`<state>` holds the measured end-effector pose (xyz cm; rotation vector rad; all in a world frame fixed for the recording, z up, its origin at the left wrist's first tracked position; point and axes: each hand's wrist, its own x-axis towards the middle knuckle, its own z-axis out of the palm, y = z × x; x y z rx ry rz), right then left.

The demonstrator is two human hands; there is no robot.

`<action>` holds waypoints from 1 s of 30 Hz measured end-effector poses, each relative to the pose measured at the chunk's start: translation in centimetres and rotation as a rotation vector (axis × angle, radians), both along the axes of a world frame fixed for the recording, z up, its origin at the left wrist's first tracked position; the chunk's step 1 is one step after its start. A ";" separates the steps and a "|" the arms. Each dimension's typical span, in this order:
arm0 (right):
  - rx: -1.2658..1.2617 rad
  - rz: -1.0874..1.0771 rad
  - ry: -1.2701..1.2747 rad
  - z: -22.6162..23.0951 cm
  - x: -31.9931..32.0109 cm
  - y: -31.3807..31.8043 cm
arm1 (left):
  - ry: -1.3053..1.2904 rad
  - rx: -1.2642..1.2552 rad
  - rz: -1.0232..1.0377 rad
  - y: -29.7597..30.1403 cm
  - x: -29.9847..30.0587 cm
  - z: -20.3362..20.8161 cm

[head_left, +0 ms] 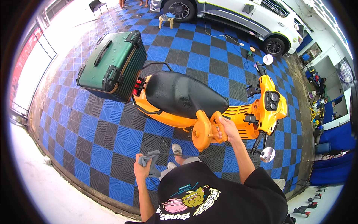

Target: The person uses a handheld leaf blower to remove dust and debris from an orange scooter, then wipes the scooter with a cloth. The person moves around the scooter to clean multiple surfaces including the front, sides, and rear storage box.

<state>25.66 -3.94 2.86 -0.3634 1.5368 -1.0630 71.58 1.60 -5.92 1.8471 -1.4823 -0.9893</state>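
My right hand [229, 129] is wrapped round the handle of an orange electric blower [201, 135]. Its dark nozzle reaches over the black seat [175, 93] of an orange scooter [268, 95], and the seat carries wet-looking patches. Lower and to the left, my left hand [141, 168] is closed on a bunched grey cloth [153, 168], apart from the scooter. A thin dark cord [175, 154] runs between the cloth and the blower. Behind the seat, a ribbed green top box [108, 61] with black corners has water drops on its lid.
Blue and black tiles [100, 149] cover the floor. A white car [238, 15] stands at the back, with a small stool [166, 21] near its wheel. A cable [223, 36] and a green power tool [250, 53] lie beyond the scooter. Mirrors [267, 154] stick out from the handlebar.
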 end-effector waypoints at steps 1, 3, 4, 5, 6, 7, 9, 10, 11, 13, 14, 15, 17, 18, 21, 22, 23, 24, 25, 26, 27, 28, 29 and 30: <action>-0.005 -0.007 0.012 -0.2 0.0 -1.2 | -0.001 0.002 0.008 -1.0 -0.1 0.1; -0.012 -0.038 0.034 -0.8 -0.1 -3.2 | -0.001 -0.009 0.018 -2.9 -0.4 0.4; -0.001 -0.062 0.062 -0.9 -0.5 -4.0 | -0.009 -0.026 0.022 -3.6 -0.6 0.6; 0.013 -0.079 0.070 -0.9 -0.9 -4.6 | -0.015 -0.044 0.027 -4.2 -0.8 0.8; 0.055 -0.113 0.078 -0.8 -1.4 -4.9 | -0.019 -0.058 0.031 -4.6 -1.1 1.0; 0.072 -0.114 0.084 -0.5 -2.0 -5.1 | -0.006 -0.045 0.034 -4.8 -1.3 1.1; 0.061 -0.021 0.081 0.4 -3.2 -4.9 | 0.026 -0.025 0.040 -5.3 -1.6 1.3; 0.092 -0.012 0.093 1.1 -3.7 -4.7 | 0.021 0.022 -0.006 -5.3 -1.7 1.4; 0.098 0.013 0.044 1.8 -4.0 -4.3 | 0.013 0.068 -0.053 -5.2 -1.5 1.6; 0.130 0.035 0.080 3.3 -4.3 -3.3 | 0.000 0.133 -0.153 -5.1 -1.0 1.9; 0.159 0.041 0.070 4.1 -4.2 -2.8 | -0.003 0.148 -0.192 -5.1 -0.8 1.9; 0.177 0.051 0.114 4.8 -4.0 -2.3 | -0.006 0.165 -0.232 -5.1 -0.6 1.9; 0.220 0.092 0.187 6.2 -3.3 -1.3 | -0.011 0.202 -0.331 -5.2 0.0 1.8; 0.273 0.089 0.230 6.9 -3.0 -1.0 | 0.003 0.192 -0.364 -5.5 0.1 1.7; 0.368 0.236 0.350 8.6 -1.7 -0.5 | 0.057 0.168 -0.436 -6.3 0.6 1.3; 0.367 0.295 0.377 9.0 -1.2 -0.6 | 0.058 0.166 -0.453 -6.5 0.8 1.1; 0.365 0.351 0.388 9.3 -0.8 -0.7 | 0.055 0.163 -0.469 -6.8 1.1 1.0; 0.378 0.398 0.408 9.4 -0.2 -0.9 | 0.052 0.156 -0.482 -7.2 1.4 0.9; 0.360 0.408 0.380 9.5 0.3 -1.1 | 0.050 0.148 -0.486 -7.4 1.6 0.8; 0.326 0.428 0.390 9.3 0.9 -1.5 | 0.045 0.140 -0.494 -7.6 2.0 0.8; 0.305 0.434 0.401 9.1 1.5 -1.9 | 0.039 0.132 -0.502 -7.8 2.3 0.7; 0.285 0.434 0.406 8.8 2.1 -2.3 | 0.027 0.129 -0.507 -8.1 2.7 0.7; 0.276 0.442 0.452 8.5 2.7 -2.8 | 0.015 0.127 -0.513 -8.4 3.1 0.7; 0.250 0.409 0.460 8.1 3.2 -3.4 | 0.003 0.144 -0.515 -8.5 3.6 0.8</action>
